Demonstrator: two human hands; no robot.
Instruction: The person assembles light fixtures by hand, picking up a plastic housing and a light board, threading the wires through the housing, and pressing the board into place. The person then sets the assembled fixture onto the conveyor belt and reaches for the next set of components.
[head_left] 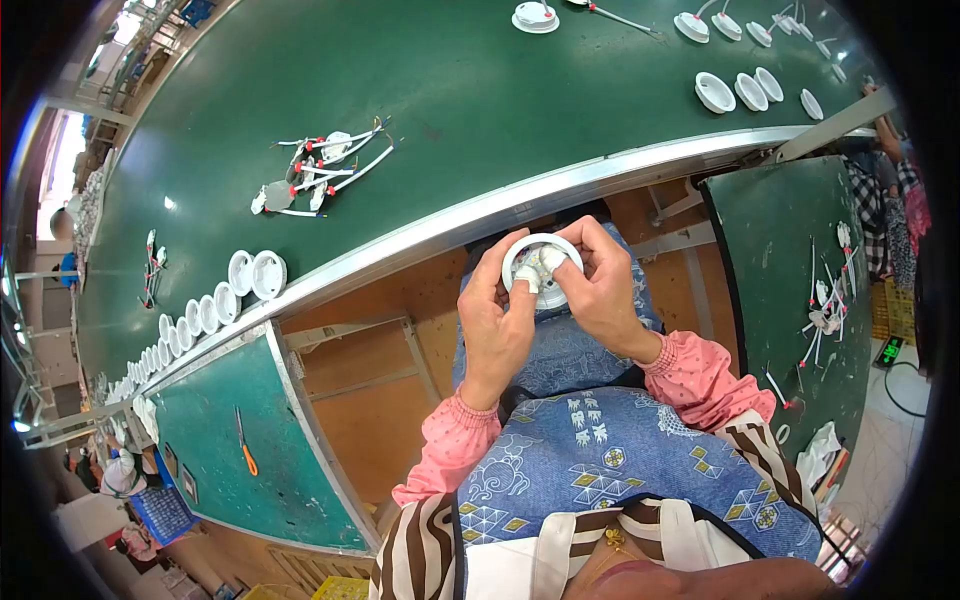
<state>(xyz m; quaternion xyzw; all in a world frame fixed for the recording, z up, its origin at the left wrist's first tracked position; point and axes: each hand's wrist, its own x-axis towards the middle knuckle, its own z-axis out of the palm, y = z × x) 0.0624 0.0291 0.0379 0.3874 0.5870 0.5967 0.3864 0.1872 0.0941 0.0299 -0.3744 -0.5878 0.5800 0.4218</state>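
Note:
Above my lap, a white round lamp housing [541,239] is held between both hands, its open side facing up. My left hand [492,335] grips its left rim, fingers curled round the outside and thumb inside the ring. From the other side my right hand [607,300] holds the right rim the same way, its thumb also pressing inward. Both thumb tips have a whitish covering. Small parts show inside the ring, but the thumbs partly hide them and I cannot make them out.
The green bench [450,100] has a metal front edge [520,208]. On it lie a bunch of white cables with red connectors [325,170], a row of white round housings [225,302] and more housings [714,92] at right. Orange-handled scissors [248,458] rest on the left side table.

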